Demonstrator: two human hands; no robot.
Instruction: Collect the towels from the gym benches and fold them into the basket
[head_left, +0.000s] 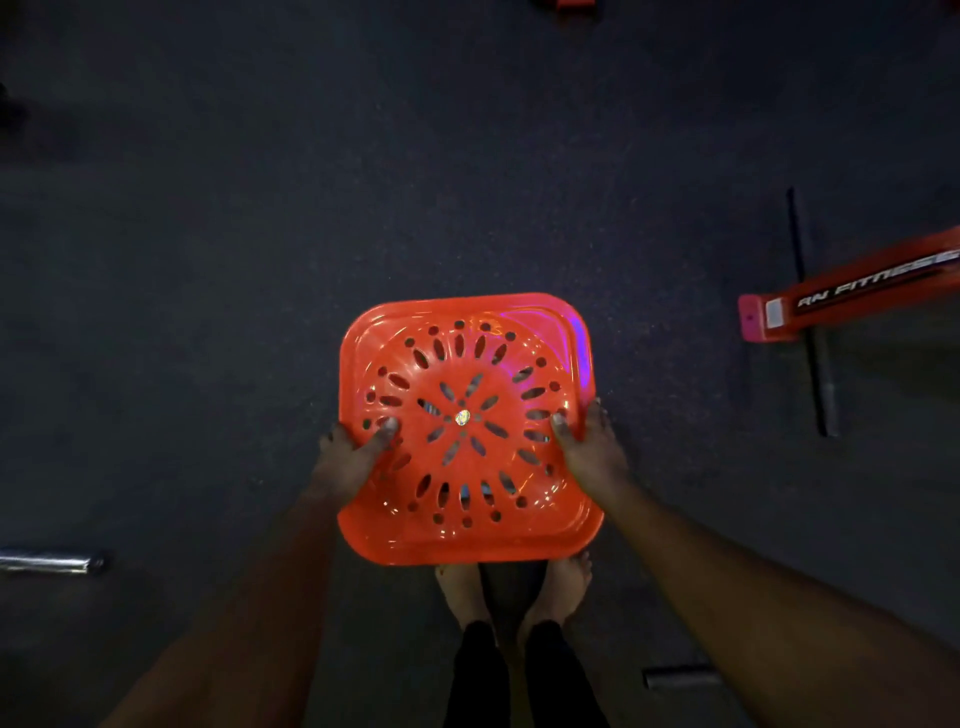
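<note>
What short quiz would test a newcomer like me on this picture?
1. True or false: only one hand holds the orange basket.
2. What shows at the far right? A) an orange lettered frame B) a blue ball C) a chair
3. Fill in: the person's feet are ____.
Key: 1 false, the left hand and the right hand both grip it. 2 A. 3 bare.

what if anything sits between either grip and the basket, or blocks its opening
Nothing visible. The left grip and right grip, both bare hands, already hold the basket by its side rims, thumbs inside. Its opening is uncovered and the holed bottom shows bare.
</note>
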